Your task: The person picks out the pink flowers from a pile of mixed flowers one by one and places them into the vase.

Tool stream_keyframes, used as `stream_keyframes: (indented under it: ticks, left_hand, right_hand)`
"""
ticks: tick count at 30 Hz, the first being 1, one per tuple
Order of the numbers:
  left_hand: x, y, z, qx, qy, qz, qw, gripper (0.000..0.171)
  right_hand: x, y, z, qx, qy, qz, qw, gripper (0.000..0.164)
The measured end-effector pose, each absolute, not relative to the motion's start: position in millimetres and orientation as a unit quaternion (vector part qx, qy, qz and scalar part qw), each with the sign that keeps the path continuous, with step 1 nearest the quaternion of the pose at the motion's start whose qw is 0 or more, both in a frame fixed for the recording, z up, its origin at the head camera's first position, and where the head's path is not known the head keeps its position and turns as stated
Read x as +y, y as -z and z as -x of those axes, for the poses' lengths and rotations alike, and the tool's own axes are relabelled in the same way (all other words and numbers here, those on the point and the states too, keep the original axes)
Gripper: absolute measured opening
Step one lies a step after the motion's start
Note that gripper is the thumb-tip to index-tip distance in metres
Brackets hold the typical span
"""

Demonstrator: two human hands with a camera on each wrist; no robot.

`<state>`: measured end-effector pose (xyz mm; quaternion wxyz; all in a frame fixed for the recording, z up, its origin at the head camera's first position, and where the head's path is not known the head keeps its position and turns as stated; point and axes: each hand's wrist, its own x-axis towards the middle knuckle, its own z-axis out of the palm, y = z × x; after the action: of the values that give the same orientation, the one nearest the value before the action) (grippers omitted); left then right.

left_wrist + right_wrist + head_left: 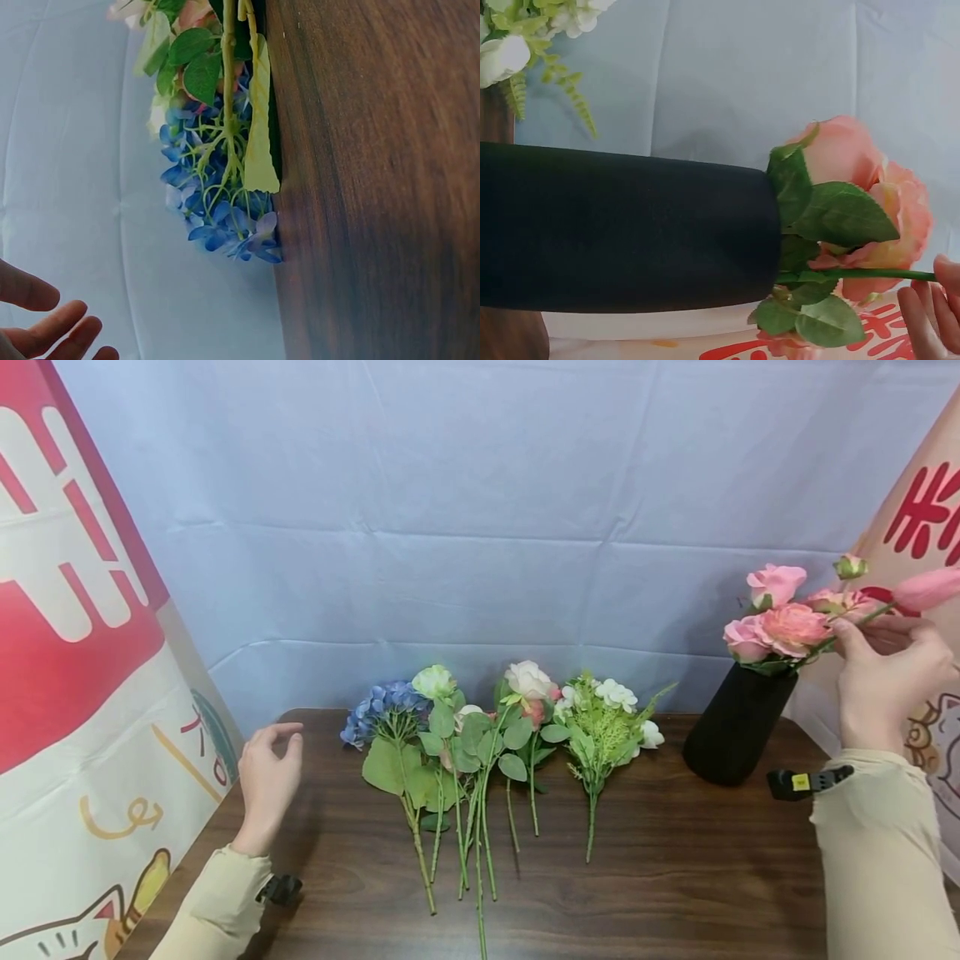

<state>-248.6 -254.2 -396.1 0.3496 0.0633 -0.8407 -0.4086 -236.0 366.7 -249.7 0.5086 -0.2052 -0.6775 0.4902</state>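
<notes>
Matte black, one tapered vase [738, 727] stands at the right of my head view, on a dark wood-grain table [675, 877]. I count four full pink and coral blooms [795, 628] with ruffled petals crowding its mouth, plus one small round bud [851, 567]. Beside them, the person's right hand [892, 681] pinches the green stem [870, 617] of one smooth, pointed pink tulip [930, 587] at the right edge. At the lower left, the left hand [266, 789] is free, fingers loosely bent above the table. Between the hands lie one blue hydrangea [390, 706], one white-flowered bunch [600, 743] with feathery greenery, and a middle cluster [480, 739] whose overlapping stems I cannot count surely. Creased pale blue cloth [480, 527] hangs behind.

From the left wrist, I get the hydrangea's branching underside and one pale, jagged-ended leaf [259, 127], with four fingertips [28, 289] at the lower left.

On the right wrist, the vase lies sideways across the frame. Here I see what the head view hides: the pinched stem running into the vase's mouth, among glossy, toothed leaves [844, 214]. The tulip's head is out of frame.
</notes>
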Motion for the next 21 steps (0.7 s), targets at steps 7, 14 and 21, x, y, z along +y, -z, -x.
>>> stream_keyframes:
  ticks: [7, 14, 21]
  left_hand:
    - [-254, 395, 248, -0.842, 0.405, -0.067, 0.350, 0.021]
    - [-254, 396, 249, -0.842, 0.405, -0.066, 0.349, 0.021]
    - [-254, 396, 249, -0.841, 0.404, -0.066, 0.354, 0.021]
  right_hand:
    - [370, 257, 242, -0.676, -0.491, 0.186, 0.518, 0.028]
    - [373, 264, 247, -0.682, -0.448, 0.238, 0.527, 0.030]
    - [378, 264, 251, -0.670, -0.463, 0.243, 0.526, 0.031]
